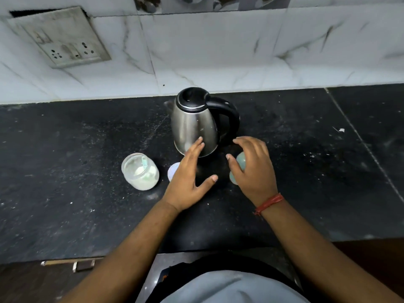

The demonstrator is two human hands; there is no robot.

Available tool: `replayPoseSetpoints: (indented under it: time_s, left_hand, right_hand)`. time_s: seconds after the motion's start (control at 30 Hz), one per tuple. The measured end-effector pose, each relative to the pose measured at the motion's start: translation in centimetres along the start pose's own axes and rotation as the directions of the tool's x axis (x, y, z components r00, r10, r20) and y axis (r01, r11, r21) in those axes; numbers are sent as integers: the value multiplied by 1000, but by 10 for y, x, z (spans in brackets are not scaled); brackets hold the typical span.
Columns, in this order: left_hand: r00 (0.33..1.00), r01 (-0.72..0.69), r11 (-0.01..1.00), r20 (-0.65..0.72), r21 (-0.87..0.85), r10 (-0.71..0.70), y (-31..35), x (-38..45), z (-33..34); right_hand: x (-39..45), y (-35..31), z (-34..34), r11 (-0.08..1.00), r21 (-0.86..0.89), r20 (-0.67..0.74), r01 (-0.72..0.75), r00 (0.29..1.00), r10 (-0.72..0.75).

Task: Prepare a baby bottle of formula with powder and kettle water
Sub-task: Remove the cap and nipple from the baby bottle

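Observation:
A steel kettle point(192, 123) with a black lid and handle stands upright at the middle of the black counter point(65, 171). Left of it is an open clear jar point(140, 171) holding white powder and a pale scoop. My left hand point(188, 178) hovers flat with straight fingers in front of the kettle, partly covering a round white lid point(173, 170). My right hand point(255, 169) is spread with curved fingers over a pale green baby bottle point(240, 159), most of which is hidden beneath it. I see no clear grip on the bottle.
A marble-tiled wall rises behind the counter, with a socket panel point(63, 40) at the upper left. The counter's front edge runs just ahead of my body. A small white scrap point(341, 130) lies at the far right.

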State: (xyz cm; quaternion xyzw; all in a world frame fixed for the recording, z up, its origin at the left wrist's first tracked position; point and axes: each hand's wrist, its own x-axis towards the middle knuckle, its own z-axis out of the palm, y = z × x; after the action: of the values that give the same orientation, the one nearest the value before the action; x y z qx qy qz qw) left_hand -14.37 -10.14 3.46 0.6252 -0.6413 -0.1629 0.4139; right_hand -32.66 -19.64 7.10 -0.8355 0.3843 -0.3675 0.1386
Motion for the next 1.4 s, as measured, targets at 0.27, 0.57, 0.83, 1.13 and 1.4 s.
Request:
replayPoseSetpoints:
  time_s: [0.27, 0.57, 0.83, 1.13, 1.4]
  left_hand:
    - [956, 161, 983, 259, -85, -134, 14, 23, 57]
    - [910, 342, 922, 312, -184, -275, 17, 34, 74]
    - [927, 358, 909, 200, -215, -318, 18, 16, 49]
    - [980, 134, 987, 135, 86, -145, 11, 7, 14]
    - [961, 228, 966, 190, -120, -204, 9, 0, -5]
  right_hand:
    - [-21, 31, -9, 929, 92, 273, -359, 906, 323]
    - [-26, 39, -2, 892, 175, 320, -416, 881, 348]
    - [-11, 19, 8, 716, 418, 403, -559, 821, 405]
    - [20, 0, 15, 807, 319, 474, -498, 821, 319]
    - [29, -10, 25, 849, 311, 535, -427, 817, 215]
